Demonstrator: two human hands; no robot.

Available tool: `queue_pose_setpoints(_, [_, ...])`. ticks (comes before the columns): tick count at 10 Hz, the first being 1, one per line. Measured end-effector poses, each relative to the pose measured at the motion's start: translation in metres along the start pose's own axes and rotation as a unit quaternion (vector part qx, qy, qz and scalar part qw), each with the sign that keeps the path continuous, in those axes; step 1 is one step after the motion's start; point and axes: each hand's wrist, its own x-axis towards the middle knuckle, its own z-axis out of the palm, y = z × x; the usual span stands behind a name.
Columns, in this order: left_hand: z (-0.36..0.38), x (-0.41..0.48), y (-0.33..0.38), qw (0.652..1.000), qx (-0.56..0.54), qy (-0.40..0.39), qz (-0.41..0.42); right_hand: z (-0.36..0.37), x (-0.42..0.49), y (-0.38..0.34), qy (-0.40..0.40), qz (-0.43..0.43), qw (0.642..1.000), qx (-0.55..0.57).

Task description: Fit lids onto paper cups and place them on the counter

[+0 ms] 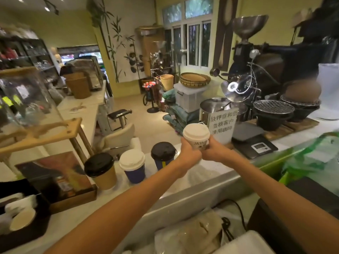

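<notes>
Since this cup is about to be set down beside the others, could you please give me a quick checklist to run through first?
1. Lid on held cup: white lid looks level; full seal cannot tell.
2. Grip: left hand and right hand both clasp the cup; ok.
3. Cup upright: slightly tilted; ok.
4. Landing spot: bare counter below the hands, right of the dark blue cup; ok.
5. Neighbours: kraft cup and white-lidded blue cup stand lidded, upright; ok.
6. Sign close behind the cup; mind clearance, cannot tell.
</notes>
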Motion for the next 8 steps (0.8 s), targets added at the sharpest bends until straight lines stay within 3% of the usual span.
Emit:
queue_pose_setpoints(2, [-0.008,0.015,-0.018,0.998,-0.043,0.008,-0.054,0.022,0.02,0.017,-0.014,-0.001,1.0,-0.018])
queue_pose_setpoints(4, [-0.01,0.01,-0.016,0.994,-0.052,-0.037,-0.09,0.023,0.014,0.019,-0.013,0.042,0.999,-0.024])
queue_pose_setpoints(6, [-0.017,-0.007,-0.005,0.984,-0.134,-0.066,-0.093,0.024,0.002,0.008,-0.015,0.045,0.998,-0.039])
queue_pose_setpoints(8, [-0.026,-0.022,-0.013,0.98,-0.099,-0.064,-0.162,0.024,-0.012,0.005,-0.018,0.064,0.992,-0.111])
